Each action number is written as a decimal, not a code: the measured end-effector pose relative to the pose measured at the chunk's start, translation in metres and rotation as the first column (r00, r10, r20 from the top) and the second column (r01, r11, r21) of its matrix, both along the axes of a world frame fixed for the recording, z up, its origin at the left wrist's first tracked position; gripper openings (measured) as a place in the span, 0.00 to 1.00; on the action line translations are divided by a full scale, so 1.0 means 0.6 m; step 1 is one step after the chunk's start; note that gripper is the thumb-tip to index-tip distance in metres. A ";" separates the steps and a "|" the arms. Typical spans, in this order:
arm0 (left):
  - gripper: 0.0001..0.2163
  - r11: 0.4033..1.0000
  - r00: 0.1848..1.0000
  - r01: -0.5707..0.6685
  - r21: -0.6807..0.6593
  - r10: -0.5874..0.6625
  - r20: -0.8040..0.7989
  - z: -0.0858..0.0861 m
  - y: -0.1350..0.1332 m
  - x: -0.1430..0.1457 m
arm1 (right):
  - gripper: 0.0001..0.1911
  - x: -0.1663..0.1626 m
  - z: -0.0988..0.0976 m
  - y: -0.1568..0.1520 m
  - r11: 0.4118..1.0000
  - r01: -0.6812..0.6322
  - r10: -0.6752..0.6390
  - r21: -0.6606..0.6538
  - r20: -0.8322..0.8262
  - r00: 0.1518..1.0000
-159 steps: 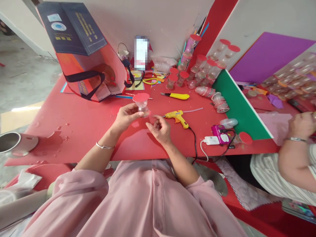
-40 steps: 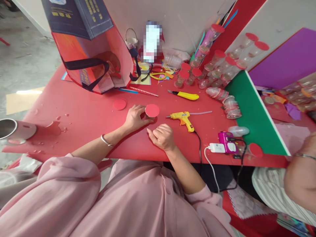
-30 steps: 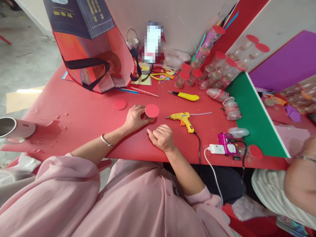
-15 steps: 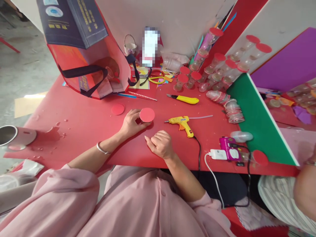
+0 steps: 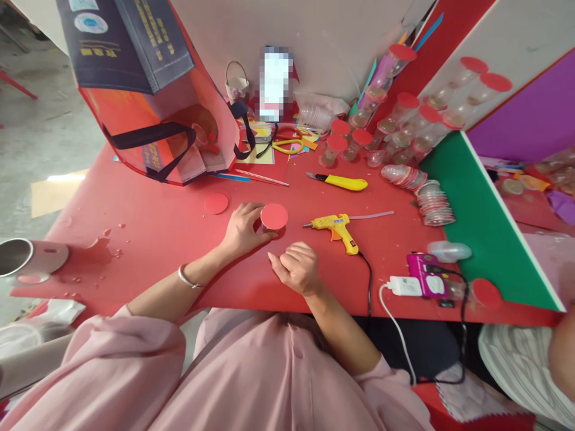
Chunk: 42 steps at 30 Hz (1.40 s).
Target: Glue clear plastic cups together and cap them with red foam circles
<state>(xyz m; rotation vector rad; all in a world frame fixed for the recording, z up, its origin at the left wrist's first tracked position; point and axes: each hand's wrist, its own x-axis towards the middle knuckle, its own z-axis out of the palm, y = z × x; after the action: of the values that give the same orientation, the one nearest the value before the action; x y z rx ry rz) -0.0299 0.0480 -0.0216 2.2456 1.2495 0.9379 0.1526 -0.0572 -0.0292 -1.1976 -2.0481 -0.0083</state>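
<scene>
At 6 o'clock spreads a dusty-pink shirt (image 5: 251,383), its cloth soft and creased. A placket (image 5: 293,389) runs down the front, with a small round button (image 5: 297,352) in a similar pink. The left sleeve (image 5: 128,356), at 8 o'clock, is full and puffed; the right sleeve (image 5: 386,392), at 5 o'clock, is loose and folded. A slim silver-coloured bangle (image 5: 181,276) circles the wrist of the left hand (image 5: 245,233), toward 8 o'clock.
</scene>
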 end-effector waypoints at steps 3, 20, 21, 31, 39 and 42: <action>0.18 0.999 0.998 -0.024 -0.026 0.026 0.050 0.003 -0.002 0.003 | 0.26 0.000 -0.002 0.000 1.000 -0.001 0.001 -0.004 -0.014 1.000; 0.20 0.817 0.704 0.295 -0.496 0.165 0.690 0.050 0.004 -0.040 | 0.33 -0.067 0.072 0.089 0.905 -0.182 -0.227 -0.384 -0.798 0.559; 0.20 0.817 0.702 0.299 -0.494 0.163 0.693 0.050 0.005 -0.042 | 0.37 -0.074 0.064 0.094 0.878 -0.275 -0.214 -0.391 -0.836 0.504; 0.21 0.756 0.635 0.449 -0.476 0.105 0.766 0.033 0.003 -0.038 | 0.30 -0.066 0.043 0.099 0.697 -0.671 -0.259 -0.253 -0.961 0.094; 0.35 0.895 0.620 0.323 -0.309 0.047 0.783 0.032 0.028 -0.045 | 0.35 -0.068 0.026 0.098 0.857 -0.384 -0.258 -0.344 -0.931 0.257; 0.36 0.961 0.689 0.195 -0.198 0.009 0.724 0.035 0.037 -0.059 | 0.36 -0.065 0.021 0.099 0.889 -0.283 -0.253 -0.360 -0.901 0.351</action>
<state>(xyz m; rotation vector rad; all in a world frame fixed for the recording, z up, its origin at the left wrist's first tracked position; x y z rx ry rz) -0.0653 0.0702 -0.0005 1.4557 0.8077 1.3444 0.1137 0.0020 -0.0167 -1.0285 -0.9618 1.0391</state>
